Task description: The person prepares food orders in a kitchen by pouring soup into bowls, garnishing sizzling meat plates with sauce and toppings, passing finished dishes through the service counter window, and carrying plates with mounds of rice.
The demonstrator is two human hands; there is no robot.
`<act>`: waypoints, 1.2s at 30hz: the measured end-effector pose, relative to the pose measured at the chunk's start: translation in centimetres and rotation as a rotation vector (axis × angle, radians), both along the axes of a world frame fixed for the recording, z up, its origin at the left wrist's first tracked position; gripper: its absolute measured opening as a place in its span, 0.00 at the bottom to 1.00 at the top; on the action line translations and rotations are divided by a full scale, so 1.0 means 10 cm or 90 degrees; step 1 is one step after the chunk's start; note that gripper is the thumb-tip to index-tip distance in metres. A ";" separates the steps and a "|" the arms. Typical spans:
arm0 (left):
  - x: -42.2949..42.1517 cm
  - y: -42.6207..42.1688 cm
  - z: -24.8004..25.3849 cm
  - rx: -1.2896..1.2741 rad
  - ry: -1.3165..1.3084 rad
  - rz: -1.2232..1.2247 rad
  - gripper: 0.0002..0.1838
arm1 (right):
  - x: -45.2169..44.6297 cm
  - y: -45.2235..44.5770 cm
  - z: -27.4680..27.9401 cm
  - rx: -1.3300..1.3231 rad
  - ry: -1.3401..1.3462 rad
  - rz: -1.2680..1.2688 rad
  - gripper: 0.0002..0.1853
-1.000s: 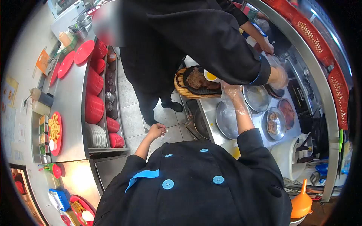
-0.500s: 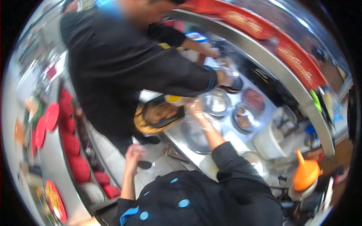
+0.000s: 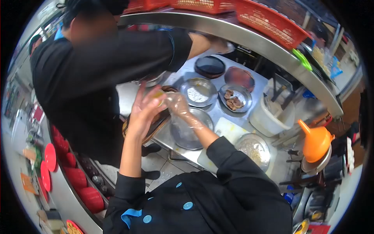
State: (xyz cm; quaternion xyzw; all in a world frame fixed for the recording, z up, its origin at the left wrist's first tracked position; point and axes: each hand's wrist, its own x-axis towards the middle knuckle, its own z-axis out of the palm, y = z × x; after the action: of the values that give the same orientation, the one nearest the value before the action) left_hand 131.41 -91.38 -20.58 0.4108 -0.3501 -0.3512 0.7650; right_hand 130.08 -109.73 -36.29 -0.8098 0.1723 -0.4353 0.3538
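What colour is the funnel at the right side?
The funnel is orange, best seen in the head view.

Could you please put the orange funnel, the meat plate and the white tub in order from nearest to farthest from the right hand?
From the right hand:
1. Meat plate, to its right on the counter.
2. White tub, farther right.
3. Orange funnel, rightmost of the three.

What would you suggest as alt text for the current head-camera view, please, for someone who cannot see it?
A bare left hand and a plastic-gloved right hand meet at a small cup with yellow contents, by a metal counter. A co-worker in black reaches across; farther right are meat pieces and an orange funnel.
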 end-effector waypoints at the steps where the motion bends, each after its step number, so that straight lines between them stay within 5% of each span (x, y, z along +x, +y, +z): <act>1: 0.00 0.14 0.00 0.035 -0.073 -0.007 0.40 | -0.04 -0.01 0.05 0.017 0.014 -0.004 0.15; 4: 0.11 0.73 -0.25 0.142 -0.192 0.090 0.32 | -0.05 -0.11 0.18 -0.136 0.109 0.015 0.18; 7: 0.22 1.55 -0.83 0.324 -0.064 0.100 0.22 | -0.02 0.10 0.47 -0.161 0.031 0.056 0.16; 10: 0.18 2.06 -1.77 0.496 0.113 0.157 0.20 | 0.16 0.03 0.24 -0.226 0.135 0.083 0.14; 15: 0.52 1.71 -2.69 0.235 0.292 0.313 0.24 | 0.40 0.39 0.11 -0.259 0.095 0.139 0.15; 20: 0.95 1.32 -2.83 0.001 0.501 0.231 0.28 | 0.47 0.65 0.14 -0.207 0.061 0.193 0.12; 24: 0.82 1.24 -2.63 0.063 0.463 0.309 0.32 | 0.36 0.71 0.21 -0.226 0.092 0.152 0.09; 36: 0.32 1.38 -2.54 0.141 0.430 0.221 0.36 | 0.06 0.53 0.01 -0.156 0.074 0.101 0.11</act>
State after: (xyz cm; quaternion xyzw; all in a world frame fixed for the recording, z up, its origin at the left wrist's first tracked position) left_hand 134.66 -77.57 -45.97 0.4055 0.0358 -0.3672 0.8363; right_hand 130.65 -104.40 -36.22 -0.8817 0.0737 -0.3762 0.2749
